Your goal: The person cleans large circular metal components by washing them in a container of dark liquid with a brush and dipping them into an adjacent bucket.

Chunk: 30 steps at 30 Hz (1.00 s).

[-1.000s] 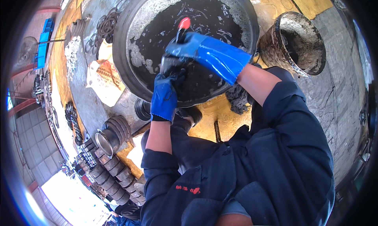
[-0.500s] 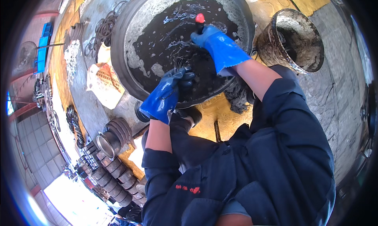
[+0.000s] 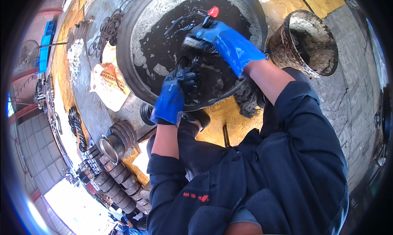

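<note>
Right fingers (image 3: 202, 32) grip a red-tipped tool (image 3: 213, 12), left fingers (image 3: 188, 76) a dark ribbed part (image 3: 182, 62).

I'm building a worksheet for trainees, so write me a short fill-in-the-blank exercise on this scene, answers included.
1. The tool in the right hand has an end coloured ____.
2. The left hand holds a dark part and wears a ____ glove.
3. In the picture, the grimy bucket stands to the ____ of the round basin.

Missing words: red; blue; right.
</note>
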Available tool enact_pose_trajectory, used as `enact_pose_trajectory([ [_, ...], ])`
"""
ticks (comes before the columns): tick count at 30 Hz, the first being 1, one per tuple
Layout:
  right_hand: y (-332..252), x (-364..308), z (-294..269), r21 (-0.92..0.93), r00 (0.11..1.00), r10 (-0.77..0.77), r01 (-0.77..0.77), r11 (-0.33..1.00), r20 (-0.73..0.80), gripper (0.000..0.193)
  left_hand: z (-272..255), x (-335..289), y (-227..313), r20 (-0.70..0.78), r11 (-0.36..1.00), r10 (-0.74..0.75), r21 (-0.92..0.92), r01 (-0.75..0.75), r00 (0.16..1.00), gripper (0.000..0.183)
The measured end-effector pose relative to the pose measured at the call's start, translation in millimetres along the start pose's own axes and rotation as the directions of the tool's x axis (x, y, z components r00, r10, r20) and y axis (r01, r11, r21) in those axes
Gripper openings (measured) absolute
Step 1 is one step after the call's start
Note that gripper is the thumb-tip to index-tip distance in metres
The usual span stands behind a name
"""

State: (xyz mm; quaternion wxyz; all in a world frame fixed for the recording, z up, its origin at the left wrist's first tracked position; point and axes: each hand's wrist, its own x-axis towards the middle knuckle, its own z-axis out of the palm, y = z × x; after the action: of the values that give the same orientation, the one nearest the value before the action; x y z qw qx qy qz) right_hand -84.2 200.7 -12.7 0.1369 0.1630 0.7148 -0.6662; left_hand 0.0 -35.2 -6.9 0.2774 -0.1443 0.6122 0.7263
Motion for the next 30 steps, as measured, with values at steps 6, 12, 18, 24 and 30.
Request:
enact_pose_trajectory([
  [6,-31.1,-54.2,39.0,-0.165,0.947,-0.07,0.127,0.978,0.312,0.04,15.9,-39.6,18.2,0.063,0.975,0.218,0.025,-0.22,0.974,0.027],
  [12,-4.1,-19.9,28.8,-0.375,0.988,-0.124,0.082,0.924,-0.089,0.04,-1.7,-18.1,8.8,-0.031,0.995,0.103,-0.011,-0.103,0.994,0.026],
  [18,-30.6,-40.6,48.2,-0.122,0.931,-0.112,0.164,0.979,0.349,0.029,7.7,-32.1,18.0,0.064,0.975,0.119,-0.197,-0.105,0.991,0.026],
  [24,4.4,-17.0,29.5,-0.428,0.991,-0.132,0.132,0.894,0.03,0.041,24.9,-29.3,23.5,-0.091,0.997,0.065,-0.022,-0.068,0.994,0.024],
  [30,9.8,-13.5,10.5,-0.567,0.991,-0.061,-0.018,0.823,-0.12,0.051,10.5,-13.8,22.0,0.06,0.963,-0.247,-0.096,0.252,0.967,0.027],
])
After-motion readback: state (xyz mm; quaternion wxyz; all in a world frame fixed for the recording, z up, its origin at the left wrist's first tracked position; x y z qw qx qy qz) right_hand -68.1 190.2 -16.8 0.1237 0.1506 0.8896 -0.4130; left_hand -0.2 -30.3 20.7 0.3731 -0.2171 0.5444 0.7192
